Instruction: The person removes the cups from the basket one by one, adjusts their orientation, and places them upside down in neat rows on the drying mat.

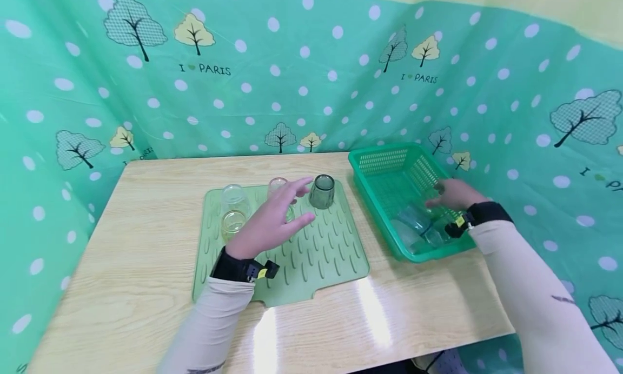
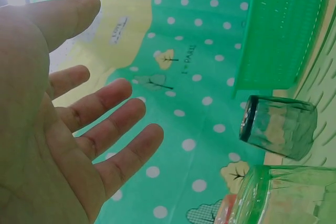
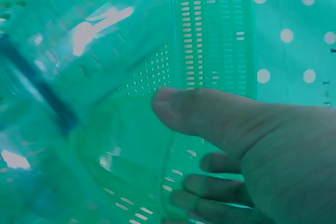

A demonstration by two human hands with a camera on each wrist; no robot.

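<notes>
The person stands at a wooden table (image 1: 146,287) with a ridged green drying mat (image 1: 321,255) in front of them and a green basket (image 1: 384,163) to the right. Four glasses stand upside down on the mat: a dark green glass (image 1: 322,191), a pinkish glass (image 1: 277,185) mostly hidden by the fingers, a clear glass (image 1: 234,199), and a yellowish glass (image 1: 232,222) just in front of it. The left hand (image 1: 270,222) hovers over the mat, fingers spread and holding nothing, close to the dark green glass. The right hand (image 1: 452,195) reaches into the basket toward the bluish glasses (image 1: 418,225) lying there, fingers loosely curled, not yet gripping one as far as I can see. So, by my reckoning, four are set out and a few remain in the basket.
</notes>
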